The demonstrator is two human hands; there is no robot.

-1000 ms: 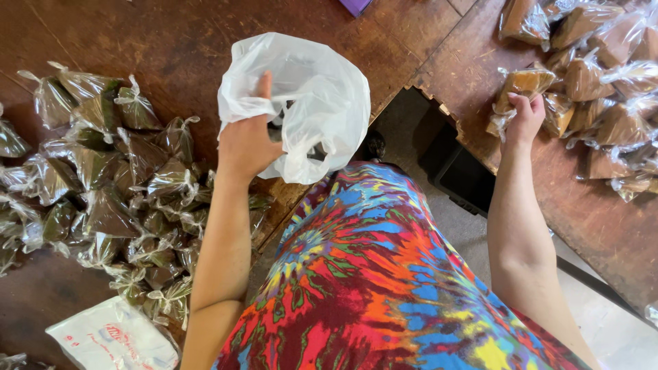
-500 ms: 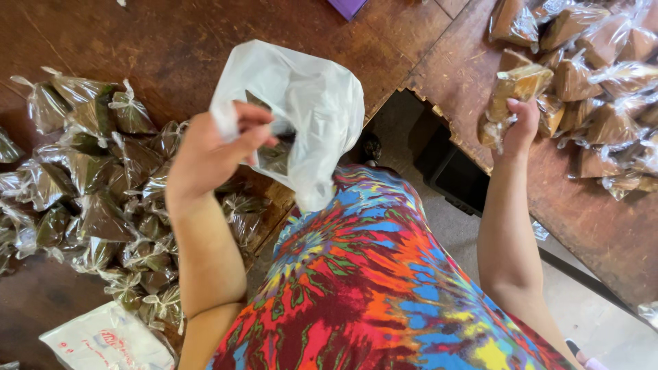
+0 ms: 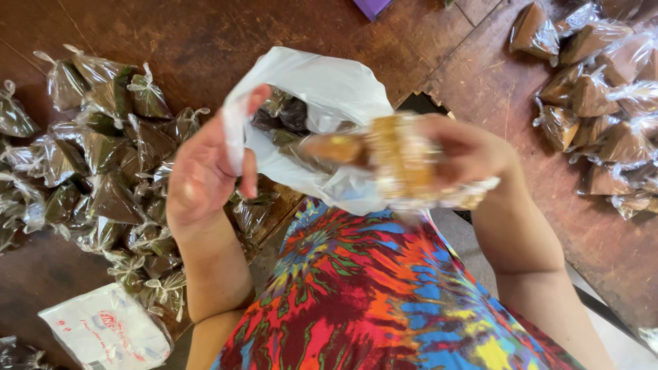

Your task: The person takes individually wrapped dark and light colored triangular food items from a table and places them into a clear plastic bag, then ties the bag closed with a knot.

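Right hand [image 3: 466,147] now back from right-side pile, closed round brown packet [image 3: 401,161], blurred, seemingly at mouth of white bag [image 3: 322,89]. Left hand [image 3: 205,175] grips bag rim, held above surface [image 3: 205,34].

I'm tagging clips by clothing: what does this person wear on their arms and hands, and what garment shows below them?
Both forearms are bare: no sleeves reach them in view. No gloves, watch or bracelets are visible on the left hand or the right hand, though the right one is motion-blurred. Below them shows a tie-dye garment swirled in red, blue, green, orange and yellow.
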